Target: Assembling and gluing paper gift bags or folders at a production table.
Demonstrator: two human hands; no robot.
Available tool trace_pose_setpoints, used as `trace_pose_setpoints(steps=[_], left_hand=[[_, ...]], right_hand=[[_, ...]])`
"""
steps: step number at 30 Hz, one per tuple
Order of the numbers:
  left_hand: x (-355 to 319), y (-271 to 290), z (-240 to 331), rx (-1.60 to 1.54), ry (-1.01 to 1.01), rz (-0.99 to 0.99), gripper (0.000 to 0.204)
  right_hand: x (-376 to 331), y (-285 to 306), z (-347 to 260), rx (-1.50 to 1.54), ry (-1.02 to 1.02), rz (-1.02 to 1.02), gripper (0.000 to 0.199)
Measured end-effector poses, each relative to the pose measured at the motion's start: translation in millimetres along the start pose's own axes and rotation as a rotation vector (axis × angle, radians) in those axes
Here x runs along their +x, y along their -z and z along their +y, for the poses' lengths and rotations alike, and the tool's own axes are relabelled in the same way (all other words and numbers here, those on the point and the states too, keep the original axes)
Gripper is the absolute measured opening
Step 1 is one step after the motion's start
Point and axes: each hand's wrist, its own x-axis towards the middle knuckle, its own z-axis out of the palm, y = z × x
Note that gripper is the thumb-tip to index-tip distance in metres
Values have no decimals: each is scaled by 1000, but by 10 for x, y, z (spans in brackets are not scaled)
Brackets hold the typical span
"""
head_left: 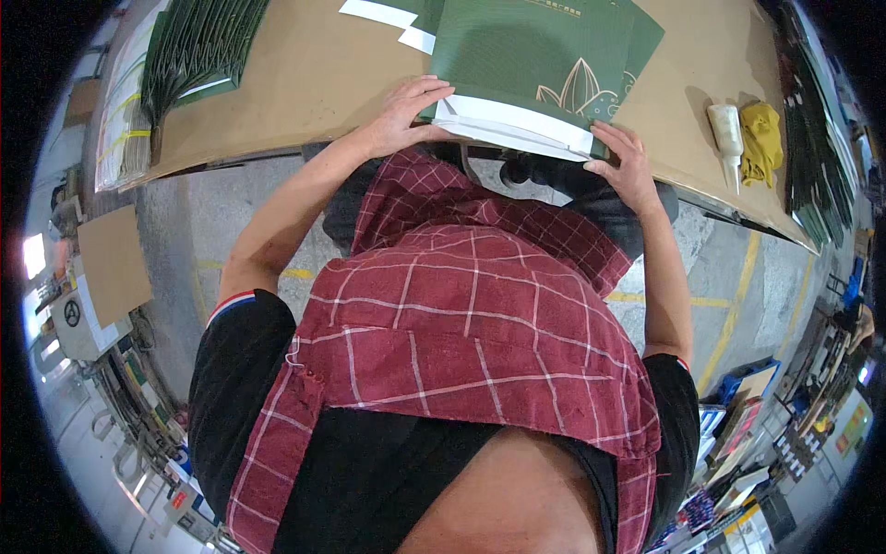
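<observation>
A green paper bag (pixel 503 60) with a pale leaf-like print lies flat at the table's near edge. Its near end shows a white folded flap (pixel 517 122), partly raised. My left hand (pixel 404 120) grips the left corner of that end, fingers on top and thumb along the near edge. At the right corner my right hand (pixel 628 166) holds the flap's other end between thumb and fingers. Beneath the bag, another green sheet or bag (pixel 643 42) sticks out to the right. More green pieces with white flaps (pixel 380 13) lie just beyond, to the left.
The brown table (pixel 305 69) has a fanned stack of dark green bags (pixel 198 46) at the left, beside a bundle with yellow straps (pixel 129 111). A white squeeze bottle (pixel 726 134) and yellow cloth (pixel 761 138) lie at right, near another dark stack (pixel 817 138).
</observation>
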Motion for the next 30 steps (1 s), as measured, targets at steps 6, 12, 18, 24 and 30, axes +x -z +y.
trace_pose_setpoints(steps=[6, 12, 18, 24, 30], left_hand=[[34, -81, 71, -8, 55, 137, 46], [150, -189, 343, -15, 127, 417, 43], [224, -262, 468, 27, 282, 495, 37], [219, -294, 409, 20, 253, 497, 42], [180, -134, 355, 69, 152, 334, 56]], right_hand=[[1, -72, -38, -4, -48, 107, 47], [44, -172, -189, 63, -192, 284, 36], [66, -274, -298, 79, -283, 405, 34], [65, -271, -321, 71, -315, 405, 36], [3, -268, -189, 10, -181, 366, 47]])
